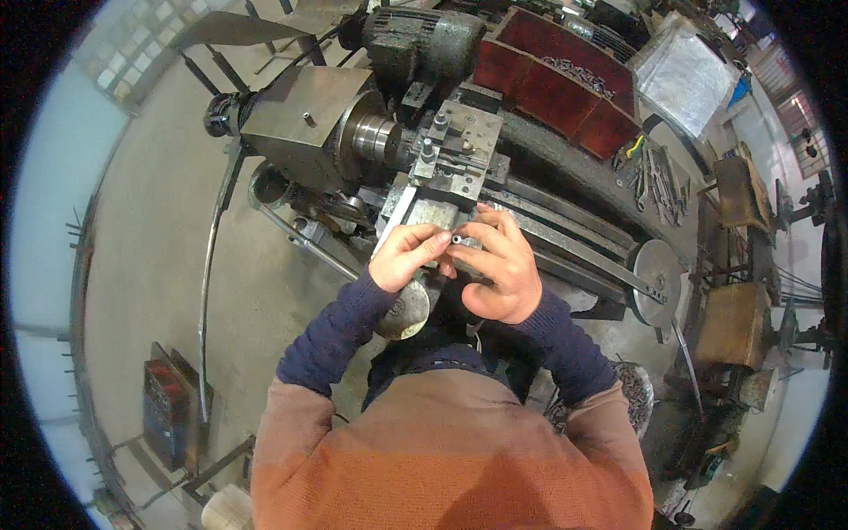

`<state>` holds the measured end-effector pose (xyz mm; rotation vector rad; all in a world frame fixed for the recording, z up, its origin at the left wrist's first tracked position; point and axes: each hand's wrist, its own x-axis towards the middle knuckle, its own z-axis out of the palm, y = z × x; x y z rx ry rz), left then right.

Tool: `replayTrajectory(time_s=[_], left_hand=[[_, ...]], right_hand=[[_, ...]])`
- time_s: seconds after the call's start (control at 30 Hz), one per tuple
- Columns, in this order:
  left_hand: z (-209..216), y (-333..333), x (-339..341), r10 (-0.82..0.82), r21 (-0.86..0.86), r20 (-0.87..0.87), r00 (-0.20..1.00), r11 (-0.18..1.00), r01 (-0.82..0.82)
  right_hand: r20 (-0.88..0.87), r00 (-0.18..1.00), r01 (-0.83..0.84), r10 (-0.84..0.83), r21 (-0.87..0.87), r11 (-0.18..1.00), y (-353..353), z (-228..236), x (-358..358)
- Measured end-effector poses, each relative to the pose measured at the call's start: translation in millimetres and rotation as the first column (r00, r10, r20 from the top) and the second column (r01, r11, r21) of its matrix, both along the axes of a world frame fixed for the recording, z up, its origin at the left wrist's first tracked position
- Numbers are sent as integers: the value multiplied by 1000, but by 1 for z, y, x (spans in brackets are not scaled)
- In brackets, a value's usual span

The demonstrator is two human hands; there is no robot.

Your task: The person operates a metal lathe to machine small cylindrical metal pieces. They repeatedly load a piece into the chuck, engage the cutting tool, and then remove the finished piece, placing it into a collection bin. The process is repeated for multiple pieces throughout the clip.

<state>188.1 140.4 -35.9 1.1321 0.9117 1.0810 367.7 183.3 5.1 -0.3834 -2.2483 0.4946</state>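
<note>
Small metal part [457, 238], round with a dark hole in the end facing up, sits between the fingertips of both hands, just on the person's side of the tool post [468, 132]. The left hand [408, 254] closes on it, thumb and forefinger pinched together at its edge; the right hand [502, 265] has its fingers bent loosely around the opposite side, tips nearly meeting the left thumb, the upper fingers spread toward the tool post. Both wrists turn inward in dark blue cuffs [555, 334], forearms angling in from either side. Nearer the person than the tool post, below the left hand, is a round metal dial [406, 311], its markings too blurred to read. Left of the tool post stands a shiny spindle [375, 139], with a motor [420, 40] beyond it. Right of the tool post and farther off is a dark red box [556, 106] holding small metal pieces [579, 78]; well to the right of it lie wrenches [658, 190], with a grey disc [652, 261] nearer the person.
</note>
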Motion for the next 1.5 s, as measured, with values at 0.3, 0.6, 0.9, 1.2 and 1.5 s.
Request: replayTrajectory(time_s=[0.3,0.6,0.9,1.2,1.5], left_hand=[[-8,0,7,-34,-144,356,934,985,91],[-13,5,4,-40,-117,339,940,990,84],[53,-4,-94,419,244,-349,838,904,-351],[67,48,-164,802,751,-584,122,592,-294],[55,60,-158,828,818,-561,-7,553,-157]], right_hand=[[-63,998,26,-28,-31,999,1,-8,2],[-28,999,34,-34,-6,999,8,-2,3],[22,912,364,-409,415,834,151,51,61],[8,906,404,-424,288,868,122,31,57],[84,885,445,-458,136,885,85,4,100]])
